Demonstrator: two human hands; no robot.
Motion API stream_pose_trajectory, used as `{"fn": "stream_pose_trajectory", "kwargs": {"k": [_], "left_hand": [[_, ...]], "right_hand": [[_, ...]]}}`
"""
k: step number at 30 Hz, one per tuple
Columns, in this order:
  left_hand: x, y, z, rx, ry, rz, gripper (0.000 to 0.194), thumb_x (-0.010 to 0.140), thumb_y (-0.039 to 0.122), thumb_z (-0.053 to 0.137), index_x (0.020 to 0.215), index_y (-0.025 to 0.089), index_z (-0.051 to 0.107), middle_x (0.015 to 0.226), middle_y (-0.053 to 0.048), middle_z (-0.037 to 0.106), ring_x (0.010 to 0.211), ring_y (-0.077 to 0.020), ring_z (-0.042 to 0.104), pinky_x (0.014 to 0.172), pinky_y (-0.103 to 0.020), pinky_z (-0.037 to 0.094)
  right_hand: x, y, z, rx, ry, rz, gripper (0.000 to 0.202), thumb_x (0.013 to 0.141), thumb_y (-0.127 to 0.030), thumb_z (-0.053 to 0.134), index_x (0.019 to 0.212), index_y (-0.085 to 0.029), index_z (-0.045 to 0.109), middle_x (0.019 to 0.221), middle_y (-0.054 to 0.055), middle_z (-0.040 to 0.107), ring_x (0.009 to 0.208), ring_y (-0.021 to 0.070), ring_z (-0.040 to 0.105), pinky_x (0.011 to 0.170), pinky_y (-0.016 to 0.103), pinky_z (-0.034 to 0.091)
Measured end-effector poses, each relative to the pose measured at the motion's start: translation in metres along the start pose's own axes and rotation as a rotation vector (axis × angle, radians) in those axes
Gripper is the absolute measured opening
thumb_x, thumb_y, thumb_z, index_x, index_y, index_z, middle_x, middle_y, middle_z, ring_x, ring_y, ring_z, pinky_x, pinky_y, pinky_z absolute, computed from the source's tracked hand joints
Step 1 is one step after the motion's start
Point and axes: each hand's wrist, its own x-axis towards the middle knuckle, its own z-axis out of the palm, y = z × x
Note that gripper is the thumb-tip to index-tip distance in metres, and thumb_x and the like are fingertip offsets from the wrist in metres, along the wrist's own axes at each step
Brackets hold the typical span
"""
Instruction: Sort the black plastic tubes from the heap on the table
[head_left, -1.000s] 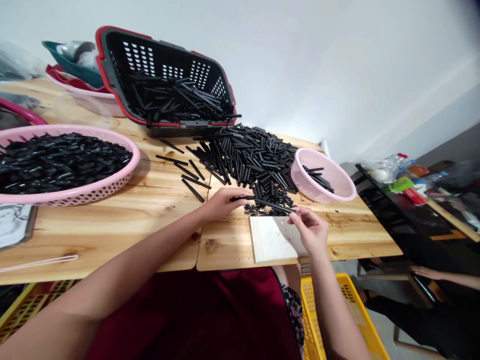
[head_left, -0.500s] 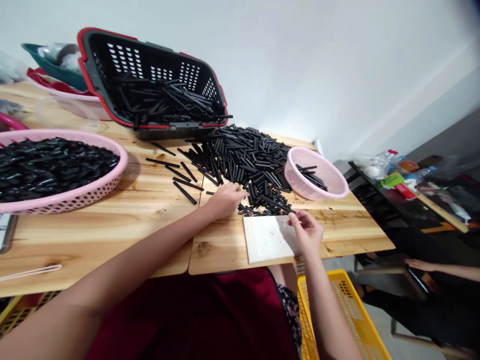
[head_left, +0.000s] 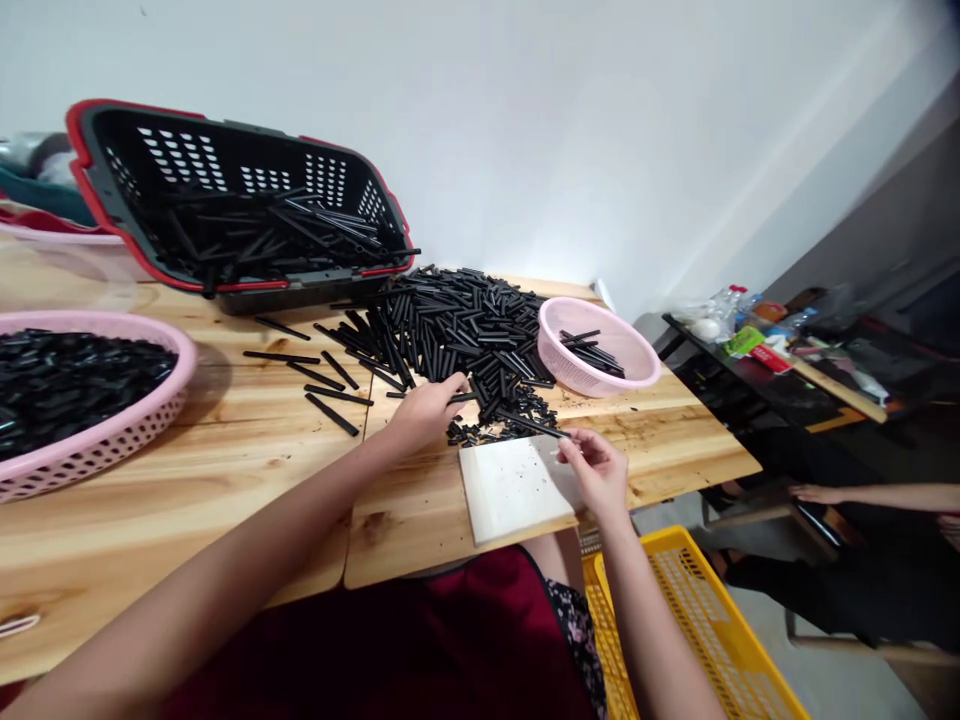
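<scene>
My left hand (head_left: pixel 429 408) is closed on a thin black stick (head_left: pixel 462 397) at the near edge of a pile of black sticks (head_left: pixel 457 320). Over the right part of a white board (head_left: pixel 510 490), my right hand (head_left: pixel 596 465) pinches the end of another dark stick (head_left: pixel 531 424), which points up and left toward the pile. Short black pieces (head_left: pixel 480 433) lie behind the board. A pink basket (head_left: pixel 637 372) with several black sticks stands right of the pile.
A black basket with a red rim (head_left: pixel 247 190) leans at the back left, full of sticks. A pink oval basket (head_left: pixel 97 445) stands at the left. Below right is a yellow crate (head_left: pixel 712 620); beyond it, another person's hand (head_left: pixel 821 494).
The view has shifted, so the table items appear further left. A black stick now shows in my left hand. My right hand still pinches its stick over the board.
</scene>
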Motion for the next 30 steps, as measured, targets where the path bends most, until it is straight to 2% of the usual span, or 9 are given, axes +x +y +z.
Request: {"fn": "stream_pose_trajectory", "kwargs": {"k": [5,9,15,22,27,30], "left_hand": [[-0.026,-0.012,-0.009,-0.282,-0.009,0.113,0.034,0.087,0.043,0.049,0.105,0.019,0.064,0.103,-0.002,0.066,0.090,-0.0078,0.061,0.074,-0.014,0.043],[-0.038,-0.017,-0.011,-0.441,-0.021,0.102,0.037,0.085,0.046,0.054,0.109,0.021,0.067,0.111,-0.003,0.066,0.101,-0.0093,0.062,0.088,-0.017,0.047],[-0.043,-0.012,-0.016,-0.555,-0.144,0.090,0.044,0.084,0.049,0.055,0.117,0.021,0.066,0.118,-0.004,0.064,0.110,-0.0124,0.061,0.098,-0.023,0.049],[-0.046,-0.014,-0.018,-0.581,-0.141,0.125,0.045,0.085,0.049,0.053,0.115,0.017,0.066,0.113,-0.005,0.066,0.104,-0.0113,0.063,0.093,-0.020,0.050],[-0.049,-0.010,-0.023,-0.637,-0.206,0.172,0.043,0.088,0.046,0.050,0.117,0.018,0.064,0.110,-0.004,0.067,0.099,-0.0088,0.062,0.090,-0.018,0.049],[-0.051,-0.008,-0.025,-0.650,-0.173,0.155,0.043,0.087,0.046,0.052,0.115,0.015,0.062,0.106,-0.005,0.066,0.091,-0.0071,0.062,0.082,-0.016,0.049]], "right_hand": [[0.001,-0.007,0.008,0.051,-0.059,0.013,0.038,0.075,-0.044,0.072,0.091,-0.010,0.064,0.070,0.005,0.063,0.058,0.0104,0.060,0.059,0.020,0.053],[0.000,-0.010,0.015,0.072,-0.100,0.024,0.037,0.076,-0.044,0.071,0.090,-0.010,0.064,0.071,0.005,0.063,0.057,0.0103,0.060,0.058,0.020,0.053],[-0.003,-0.012,0.012,0.034,-0.120,0.020,0.037,0.076,-0.044,0.072,0.092,-0.011,0.065,0.072,0.005,0.062,0.059,0.0104,0.061,0.059,0.021,0.054],[-0.006,-0.019,0.010,0.010,-0.151,-0.045,0.032,0.079,-0.039,0.070,0.095,-0.012,0.065,0.072,0.004,0.062,0.062,0.0106,0.061,0.061,0.021,0.053],[-0.007,-0.016,0.010,-0.012,-0.179,-0.084,0.029,0.079,-0.037,0.070,0.095,-0.013,0.065,0.074,0.004,0.061,0.063,0.0105,0.062,0.062,0.020,0.053],[-0.005,-0.018,0.006,-0.063,-0.207,-0.132,0.027,0.080,-0.034,0.069,0.097,-0.014,0.065,0.076,0.003,0.062,0.065,0.0104,0.062,0.063,0.020,0.053]]}}
